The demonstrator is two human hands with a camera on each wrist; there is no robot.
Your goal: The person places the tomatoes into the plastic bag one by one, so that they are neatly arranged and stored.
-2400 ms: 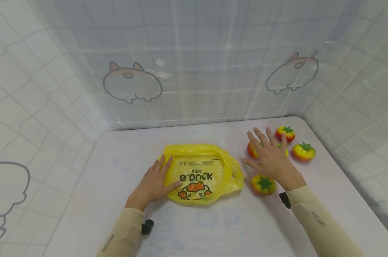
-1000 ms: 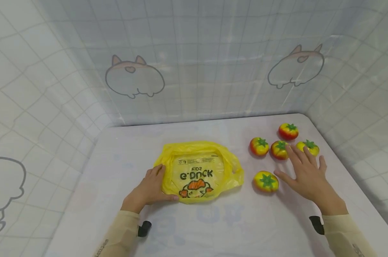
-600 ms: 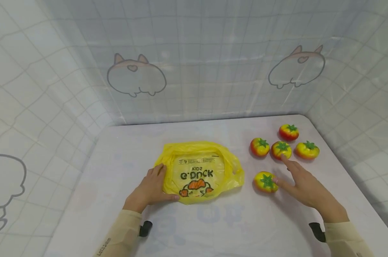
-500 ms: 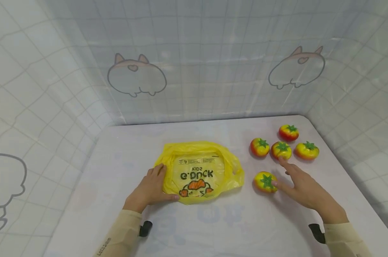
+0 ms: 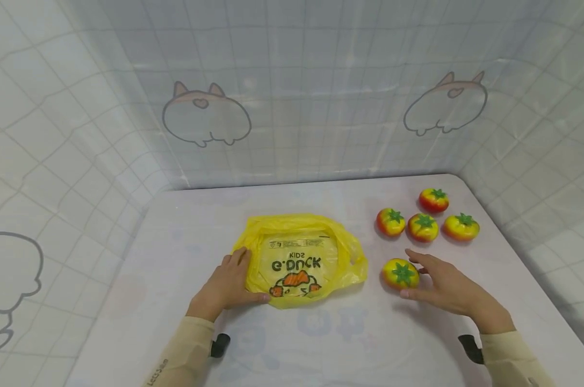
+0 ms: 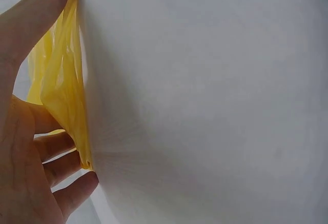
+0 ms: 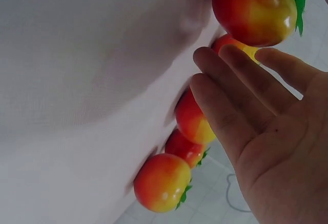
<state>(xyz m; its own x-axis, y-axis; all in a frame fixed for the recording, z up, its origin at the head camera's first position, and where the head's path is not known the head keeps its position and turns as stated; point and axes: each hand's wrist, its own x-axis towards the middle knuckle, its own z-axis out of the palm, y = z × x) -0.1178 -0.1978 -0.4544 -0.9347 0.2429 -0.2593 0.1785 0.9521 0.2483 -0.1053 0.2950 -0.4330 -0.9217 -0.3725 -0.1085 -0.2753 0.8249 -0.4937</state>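
My left hand (image 5: 226, 285) rests against the left side of a yellow plastic bag (image 5: 298, 258) printed with "KIDS" and a cartoon duck. In the left wrist view, its thumb and fingers lie along the bag's crumpled edge (image 6: 66, 80) without closing round it. My right hand (image 5: 451, 287) is beside the nearest red-and-yellow toy tomato (image 5: 398, 273), with thumb and fingers spread around its right side. The right wrist view shows the palm and straight fingers (image 7: 246, 101), and that tomato (image 7: 253, 11) at the top; a gap shows between the fingertips and it.
Several other toy tomatoes sit at the table's back right, including ones at the left (image 5: 390, 222), the middle (image 5: 423, 228) and the far right (image 5: 461, 228). The pale table (image 5: 175, 236) ends at a curtain-like tiled backdrop (image 5: 311, 123) on three sides.
My right hand went from above the back tomatoes to the right, then down and left to the nearest tomato. My left hand slid slightly down the bag's left side and now stays there.
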